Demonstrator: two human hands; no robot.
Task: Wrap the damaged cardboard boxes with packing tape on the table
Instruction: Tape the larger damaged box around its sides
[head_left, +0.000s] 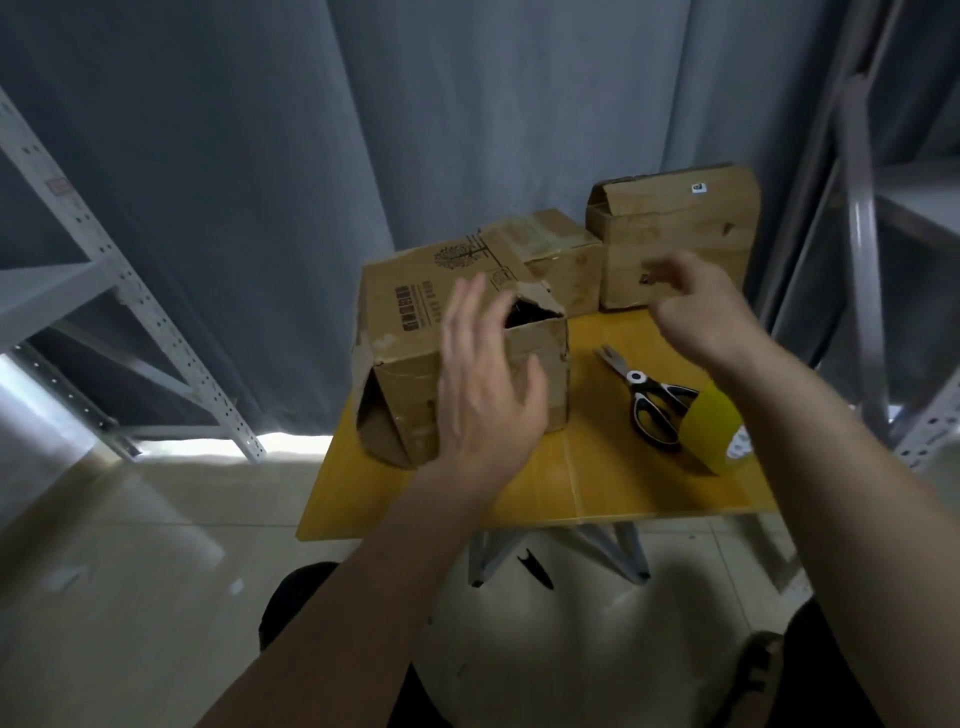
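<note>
Nearest on the yellow table (545, 488), the roll of yellow packing tape (714, 434) lies under the right forearm, beside the black-handled scissors (652, 397). The left hand (485, 384), fingers spread and holding nothing, hovers at the front of the torn printed box (410, 332). The right hand (696, 306), loosely curled and blurred, hangs empty over the table. Behind stand a taped box (558, 260) and a taller box (680, 234). The tape lies back toward the person from the right hand, nearer it than the left.

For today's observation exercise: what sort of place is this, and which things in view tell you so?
Probably a storeroom or packing area: slotted metal shelving on both sides, worn cardboard boxes on a small table, and tape with scissors.
</note>
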